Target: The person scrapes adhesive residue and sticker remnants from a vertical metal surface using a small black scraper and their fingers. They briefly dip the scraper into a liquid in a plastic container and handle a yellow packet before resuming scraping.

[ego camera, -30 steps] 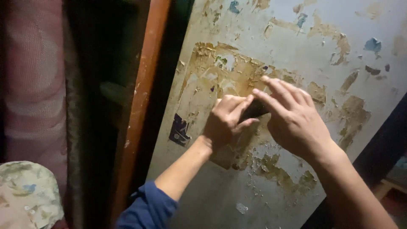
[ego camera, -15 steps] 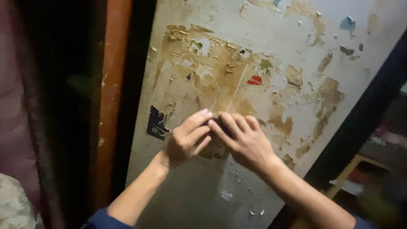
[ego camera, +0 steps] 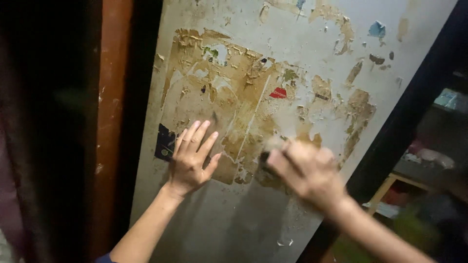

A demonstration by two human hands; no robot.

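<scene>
A tall pale panel (ego camera: pixel 312 29) fills the view, covered with torn brown remains of glued paper (ego camera: pixel 229 112) and small sticker scraps. My left hand (ego camera: pixel 191 158) lies flat on the panel with its fingers stretched upward, just right of a dark sticker scrap (ego camera: pixel 165 142). My right hand (ego camera: pixel 304 170) is blurred by motion. Its fingers are curled on a small dark object (ego camera: pixel 264 157) pressed against the panel at the lower edge of the brown patch. A small red sticker scrap (ego camera: pixel 278 93) sits above it.
A reddish-brown wooden post (ego camera: pixel 111 122) runs up the left of the panel, with darkness beyond it. A black edge (ego camera: pixel 404 126) borders the panel on the right. Behind that edge is a dim room with a wooden frame (ego camera: pixel 385 192) and blurred items.
The hands were together at the lower part of the brown patch. They have since parted: the left hand now lies flat and spread, and the right has moved right, blurred.
</scene>
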